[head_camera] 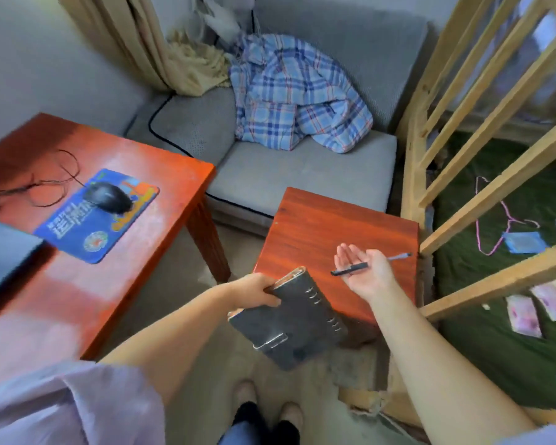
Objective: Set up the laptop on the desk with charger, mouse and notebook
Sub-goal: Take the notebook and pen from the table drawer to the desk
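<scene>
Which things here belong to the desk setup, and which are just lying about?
Part of the job:
black ring-bound notebook, in the left hand
black wired mouse on the blue mouse pad
dark laptop

Lying about:
blue plaid shirt
pink wire hanger
banknotes

Black notebook (289,319), black mouse (108,196) on blue mousepad (90,226), reddish-orange desk (77,297), blue plaid shirt (289,97)

The laptop (4,252) is cut off by the left edge. The pen's (366,265) middle hides behind the right hand (363,268). Mouse pad (97,216) print is blurred
</scene>
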{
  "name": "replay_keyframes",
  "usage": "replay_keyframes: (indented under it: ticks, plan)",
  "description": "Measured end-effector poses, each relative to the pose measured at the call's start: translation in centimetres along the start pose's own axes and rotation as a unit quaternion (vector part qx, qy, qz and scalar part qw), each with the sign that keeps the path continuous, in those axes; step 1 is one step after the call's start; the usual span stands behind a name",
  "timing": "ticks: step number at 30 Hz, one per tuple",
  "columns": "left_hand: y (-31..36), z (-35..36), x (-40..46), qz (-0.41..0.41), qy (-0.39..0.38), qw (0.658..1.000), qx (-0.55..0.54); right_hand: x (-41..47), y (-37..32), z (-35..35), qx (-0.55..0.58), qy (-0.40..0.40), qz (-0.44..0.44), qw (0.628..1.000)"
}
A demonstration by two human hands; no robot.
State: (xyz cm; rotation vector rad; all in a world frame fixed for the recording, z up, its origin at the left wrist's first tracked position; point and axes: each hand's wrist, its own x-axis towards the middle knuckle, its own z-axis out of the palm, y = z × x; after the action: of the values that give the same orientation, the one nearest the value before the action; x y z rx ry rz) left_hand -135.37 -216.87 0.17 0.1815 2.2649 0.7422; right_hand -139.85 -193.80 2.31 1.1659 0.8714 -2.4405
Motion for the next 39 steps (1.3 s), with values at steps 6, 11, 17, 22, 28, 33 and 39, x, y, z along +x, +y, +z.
replay_keyframes:
  ticks: [6, 11, 17, 22, 28, 33, 39]
  plan:
    - [-5.5, -2.4, -11.5, 0.007, 0.169, 0.811, -0.56, -3.8, 2.1, 8.1, -0.13, -0.146, 0.025, 0.98]
    - [-10.4, -3.5, -20.1, 0.047, 0.328, 0.639, -0.695, -6.5, 9.1, 14.3, -0.236, -0.189, 0.015, 0.953]
    - [-16.8, -1.4, -31.5, 0.109, 0.414, 0.442, -0.788, -12.5, 23.6, 17.1, -0.437, -0.243, -0.225, 0.836]
    - [-22.2, 1.7, -41.4, 0.149, 0.443, 0.348, -0.813, -20.5, 38.2, 18.8, -0.49, -0.464, -0.069, 0.734]
    - [-26.9, 4.4, -51.4, 0.194, 0.491, 0.302, -0.793, -27.8, 49.3, 21.2, -0.371, -0.602, 0.117, 0.697]
    - [-29.5, 7.4, -55.5, 0.203, 0.513, 0.256, -0.794, -30.6, 55.4, 22.7, -0.363, -0.614, 0.164, 0.681]
    - [-32.1, 10.8, -59.7, 0.109, 0.578, 0.296, -0.752, -30.8, 60.1, 24.7, -0.461, -0.577, 0.081, 0.669]
